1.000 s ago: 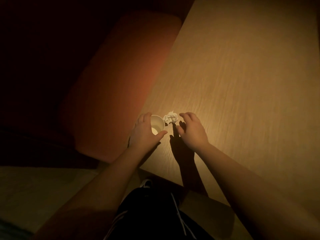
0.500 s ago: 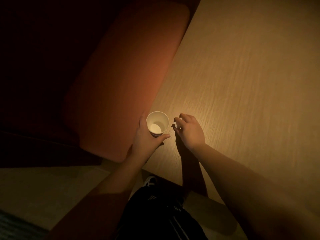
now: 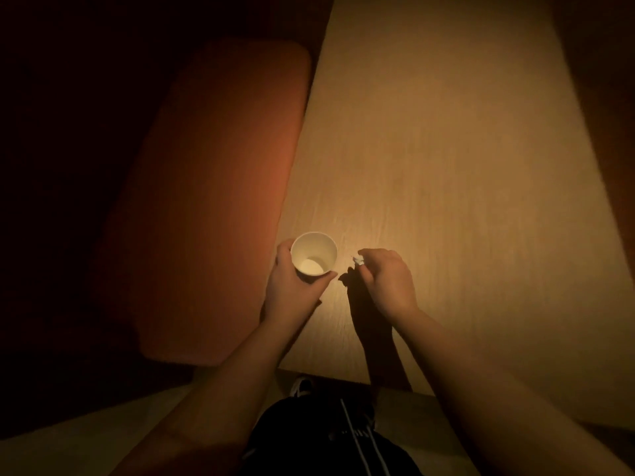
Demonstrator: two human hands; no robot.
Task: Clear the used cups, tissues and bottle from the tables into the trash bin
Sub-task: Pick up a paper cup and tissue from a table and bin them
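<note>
Having left the tabletop (image 3: 446,166) a second ago, the tissue (image 3: 358,260) is now balled in the right hand (image 3: 385,283), just right of the cup (image 3: 314,254) the left hand (image 3: 292,286) grips; both likely head binward.

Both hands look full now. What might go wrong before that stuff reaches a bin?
The tissue is mostly hidden in the right hand, only a small bit poking out, so it could slip free unnoticed in this dim light. The left hand holds the cup upright near the table edge; whether any liquid is left inside is hard to tell, so tipping it might spill onto the orange seat.
</note>
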